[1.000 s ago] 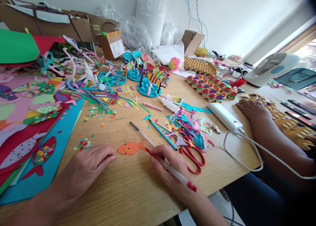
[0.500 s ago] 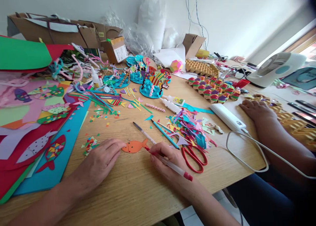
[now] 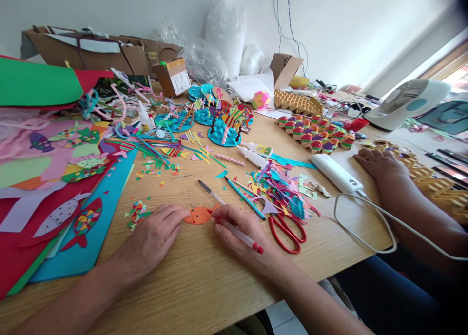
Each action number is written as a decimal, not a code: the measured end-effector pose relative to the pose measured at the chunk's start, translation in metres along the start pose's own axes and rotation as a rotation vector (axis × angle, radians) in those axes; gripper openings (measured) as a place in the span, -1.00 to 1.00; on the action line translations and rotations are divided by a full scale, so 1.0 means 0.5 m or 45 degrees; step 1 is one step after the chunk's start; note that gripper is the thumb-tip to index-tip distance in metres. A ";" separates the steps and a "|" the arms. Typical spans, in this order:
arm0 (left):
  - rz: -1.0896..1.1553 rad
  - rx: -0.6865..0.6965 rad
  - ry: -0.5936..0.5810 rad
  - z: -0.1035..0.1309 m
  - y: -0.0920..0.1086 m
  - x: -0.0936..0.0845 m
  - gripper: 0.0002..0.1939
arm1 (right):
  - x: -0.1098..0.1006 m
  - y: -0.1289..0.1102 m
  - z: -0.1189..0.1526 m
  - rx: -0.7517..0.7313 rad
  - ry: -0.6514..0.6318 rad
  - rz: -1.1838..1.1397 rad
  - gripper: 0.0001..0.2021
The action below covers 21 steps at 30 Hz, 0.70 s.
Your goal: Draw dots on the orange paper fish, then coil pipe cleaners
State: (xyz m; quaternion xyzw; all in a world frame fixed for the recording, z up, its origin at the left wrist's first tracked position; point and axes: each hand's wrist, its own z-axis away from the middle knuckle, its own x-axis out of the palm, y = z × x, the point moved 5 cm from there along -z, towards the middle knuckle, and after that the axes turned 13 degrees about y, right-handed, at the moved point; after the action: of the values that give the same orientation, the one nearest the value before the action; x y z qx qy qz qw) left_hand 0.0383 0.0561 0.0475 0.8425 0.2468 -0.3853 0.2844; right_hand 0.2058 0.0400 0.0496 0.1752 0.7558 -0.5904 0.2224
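An orange paper fish (image 3: 199,216) lies flat on the wooden table, dark spots and a curved line drawn on it. At its head end, the fingertips of my left hand (image 3: 157,235) pinch and steady it, fingers together. My right hand (image 3: 237,227) is closed around a red gel pen (image 3: 245,237), its tip at the fish's body near the tail; the hand partly hides the tail. Red-handled scissors (image 3: 287,232) lie just right of my right hand. A black-capped pen (image 3: 210,190) and a blue pencil (image 3: 243,197) rest behind it. Confetti-like paper bits (image 3: 138,214) lie near my left hand.
Coloured paper sheets (image 3: 87,257) with decorated fish cover the left side. Paper scraps (image 3: 281,188), glue bottles (image 3: 254,157) and a white power bank (image 3: 336,173) with a cable stand right of centre. Another person's hand (image 3: 380,163) rests at the right, near painted egg cartons (image 3: 314,134).
My right hand and the red pen have shifted left, the pen tip moving from the fish's tail onto its body. My left hand stays at the head. The view has shifted slightly.
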 end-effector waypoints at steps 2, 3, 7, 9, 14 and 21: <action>0.000 0.004 0.006 0.001 0.000 0.000 -0.68 | -0.001 -0.005 0.000 -0.018 -0.019 0.015 -0.86; 0.002 0.004 0.009 0.002 -0.001 0.000 -0.68 | -0.002 -0.006 -0.001 -0.021 -0.021 0.023 -0.85; 0.027 -0.005 0.021 0.004 -0.002 0.001 -0.68 | -0.001 -0.013 -0.009 -0.046 -0.022 0.045 -0.88; 0.031 0.000 0.034 0.004 -0.001 0.000 -0.68 | 0.004 -0.014 -0.014 -0.067 -0.036 0.042 -0.89; 0.011 0.018 0.037 0.005 0.002 -0.001 -0.65 | 0.019 -0.006 -0.015 -0.190 0.032 0.044 -0.89; -0.006 0.024 0.015 0.007 0.000 0.004 -0.62 | 0.028 0.005 -0.015 -0.248 0.127 0.052 -0.90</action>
State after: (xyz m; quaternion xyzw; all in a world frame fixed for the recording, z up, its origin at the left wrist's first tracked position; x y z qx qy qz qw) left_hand 0.0375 0.0541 0.0442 0.8467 0.2468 -0.3835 0.2740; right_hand 0.1944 0.0478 0.0412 0.1972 0.8160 -0.5001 0.2126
